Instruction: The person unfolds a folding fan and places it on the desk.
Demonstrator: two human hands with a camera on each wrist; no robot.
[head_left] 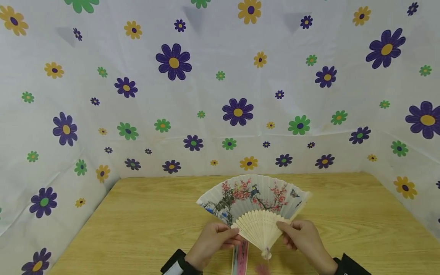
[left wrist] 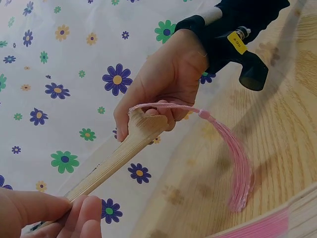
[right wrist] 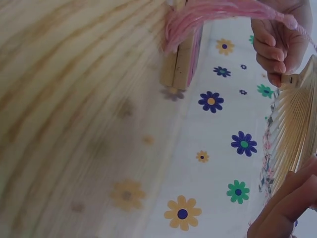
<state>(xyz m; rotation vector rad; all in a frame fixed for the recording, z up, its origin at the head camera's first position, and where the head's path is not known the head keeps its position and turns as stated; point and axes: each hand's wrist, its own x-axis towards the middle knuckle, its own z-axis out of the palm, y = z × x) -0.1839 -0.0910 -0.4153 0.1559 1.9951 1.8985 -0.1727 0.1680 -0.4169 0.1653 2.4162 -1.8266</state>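
Observation:
A folding fan (head_left: 264, 225) stands spread wide above the table, its white leaf painted with pink blossoms, birds and a butterfly. My left hand (head_left: 217, 241) pinches the left outer rib between thumb and fingers. On the other side my right hand (head_left: 301, 237) pinches the right outer rib. From the pivot hangs a pink tassel (left wrist: 233, 158), seen whole in the left wrist view. Below the fan lies a narrow pink strip with pale wooden edges (head_left: 240, 258), partly hidden by the left hand and the fan; it looks like a second, folded fan.
A wood-grain table (head_left: 137, 221) spreads under the hands. White cloth with purple, yellow and green flowers (head_left: 206, 91) rises behind it and along both sides. A dark band with a yellow tag (left wrist: 237, 43) is on the right wrist.

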